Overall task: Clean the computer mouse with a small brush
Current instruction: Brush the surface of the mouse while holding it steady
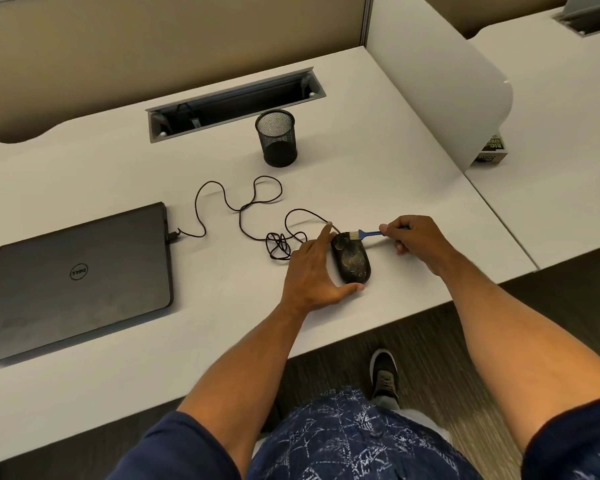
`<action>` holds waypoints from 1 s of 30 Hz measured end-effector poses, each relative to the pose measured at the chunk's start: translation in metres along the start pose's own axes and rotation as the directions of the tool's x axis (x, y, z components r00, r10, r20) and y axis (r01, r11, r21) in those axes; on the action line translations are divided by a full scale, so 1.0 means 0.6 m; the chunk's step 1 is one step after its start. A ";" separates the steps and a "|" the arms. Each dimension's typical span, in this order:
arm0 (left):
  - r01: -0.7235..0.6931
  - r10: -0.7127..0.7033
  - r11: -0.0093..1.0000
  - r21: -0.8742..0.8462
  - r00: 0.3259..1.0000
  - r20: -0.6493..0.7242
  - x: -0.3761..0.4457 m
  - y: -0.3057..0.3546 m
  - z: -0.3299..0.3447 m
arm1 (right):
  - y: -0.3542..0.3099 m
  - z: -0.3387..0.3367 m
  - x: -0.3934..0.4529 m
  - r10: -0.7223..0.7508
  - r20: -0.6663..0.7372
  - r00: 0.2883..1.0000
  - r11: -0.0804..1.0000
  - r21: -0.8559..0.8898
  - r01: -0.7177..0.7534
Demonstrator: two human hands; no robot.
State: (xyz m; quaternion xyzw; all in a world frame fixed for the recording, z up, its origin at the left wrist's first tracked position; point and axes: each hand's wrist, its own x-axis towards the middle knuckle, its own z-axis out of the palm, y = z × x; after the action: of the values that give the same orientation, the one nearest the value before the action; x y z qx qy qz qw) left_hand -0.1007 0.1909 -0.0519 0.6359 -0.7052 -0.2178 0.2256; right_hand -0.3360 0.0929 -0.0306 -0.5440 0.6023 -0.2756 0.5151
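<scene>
**Brushing the front of the mouse**

From the head camera, you look down at a white desk [395, 188]. The computer mouse [351, 259] sits near the front edge of the desk. It is dark with gold swirls on it.

Your left hand [312, 271] cups the mouse's left side, with a finger at its front and the thumb at its back. Your right hand [414, 237] pinches the blue handle of the small brush [362, 233]. The pale bristles touch the front of the mouse.

The mouse looks light and smooth, so it may slide. Keep holding its sides. The brush looks thin and light, and its bristles look soft, so a gentle pinch should do.

The black cord [243, 209] lies in loose loops just left of the mouse and plugs into the closed Dell laptop [80, 275]. It could tug or snag. A mesh pen cup [276, 138] stands well behind, out of the way.
</scene>
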 end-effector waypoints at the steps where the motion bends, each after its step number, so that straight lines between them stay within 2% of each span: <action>1: 0.004 -0.004 1.000 0.000 1.000 0.000 0.000 0.000 0.001 | 0.000 0.001 -0.001 -0.010 0.002 1.000 1.000 -0.012 0.010; 4: 0.011 -0.011 1.000 0.002 1.000 -0.005 -0.003 -0.001 0.003 | 0.004 0.004 -0.001 -0.031 -0.078 0.996 0.997 -0.071 0.026; 7: 0.011 -0.010 1.000 0.016 1.000 -0.013 -0.004 -0.003 0.006 | 0.003 0.008 0.001 -0.013 -0.159 0.987 1.000 -0.029 0.009; 11: 0.001 0.000 1.000 0.027 1.000 -0.020 -0.005 -0.006 0.008 | -0.008 0.013 0.000 -0.030 -0.048 0.998 0.999 -0.014 0.029; 14: -0.011 0.012 0.999 0.033 0.999 -0.034 -0.007 -0.007 0.011 | -0.014 0.012 0.005 -0.054 -0.104 0.993 0.985 -0.167 0.036; 16: -0.016 0.019 0.999 0.047 0.999 -0.045 -0.007 -0.008 0.013 | -0.021 0.010 0.009 -0.059 -0.149 0.987 0.984 -0.173 0.033; 19: -0.027 0.032 0.997 0.075 0.997 -0.070 -0.008 -0.009 0.016 | -0.034 0.011 0.008 -0.065 -0.086 0.994 0.989 -0.139 0.053; 21: -0.035 0.043 0.995 0.094 0.996 -0.082 -0.008 -0.010 0.018 | -0.040 0.014 0.005 -0.076 -0.045 0.996 0.975 -0.213 0.065; 25: -0.039 0.049 0.994 0.102 0.995 -0.091 -0.008 -0.009 0.019 | -0.048 0.010 0.009 -0.128 -0.132 0.983 0.942 -0.328 0.078; 30: -0.039 0.049 0.993 0.113 0.995 -0.091 -0.009 -0.008 0.019 | -0.059 0.013 0.007 -0.128 -0.047 0.991 0.927 -0.362 0.102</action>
State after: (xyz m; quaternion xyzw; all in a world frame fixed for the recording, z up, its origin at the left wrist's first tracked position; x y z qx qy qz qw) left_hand -0.1031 0.1959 -0.0645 0.6413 -0.7187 -0.1435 0.2274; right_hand -0.3154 0.0817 -0.0027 -0.6532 0.6270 -0.2098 0.3689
